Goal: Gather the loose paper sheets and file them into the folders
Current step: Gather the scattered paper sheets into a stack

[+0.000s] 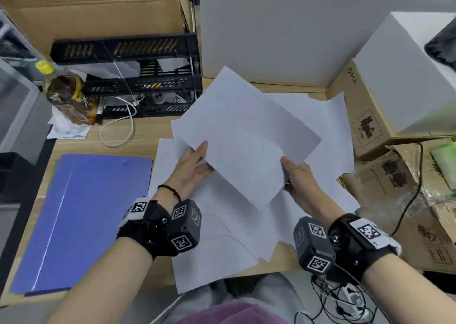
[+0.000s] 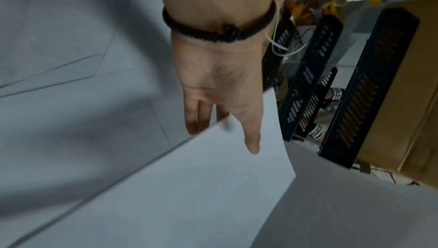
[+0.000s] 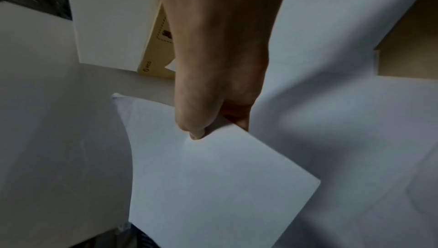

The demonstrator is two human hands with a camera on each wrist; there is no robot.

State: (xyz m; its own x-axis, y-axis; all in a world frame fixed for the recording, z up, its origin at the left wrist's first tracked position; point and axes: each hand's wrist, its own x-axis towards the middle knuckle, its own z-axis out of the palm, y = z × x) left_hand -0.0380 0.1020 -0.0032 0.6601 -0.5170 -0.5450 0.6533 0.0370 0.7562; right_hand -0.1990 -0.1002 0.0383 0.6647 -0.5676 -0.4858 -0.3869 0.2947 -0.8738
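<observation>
A white paper sheet (image 1: 246, 136) is held tilted above the desk between both hands. My left hand (image 1: 195, 165) pinches its left edge, thumb on top and fingers beneath; in the left wrist view the left hand (image 2: 222, 106) lies against the sheet (image 2: 189, 186). My right hand (image 1: 298, 175) pinches the near right corner, and the right wrist view shows the thumb of the right hand (image 3: 201, 117) pressing the sheet (image 3: 213, 186). Several more loose sheets (image 1: 222, 249) lie overlapping on the desk below. A blue folder (image 1: 81, 220) lies shut at the left.
A black tiered letter tray (image 1: 138, 81) stands at the back left, with a bottle (image 1: 66, 96) and a white cable (image 1: 118, 128) beside it. Cardboard boxes (image 1: 365, 121) and a white box (image 1: 409, 71) crowd the right. A white panel (image 1: 283, 27) stands behind.
</observation>
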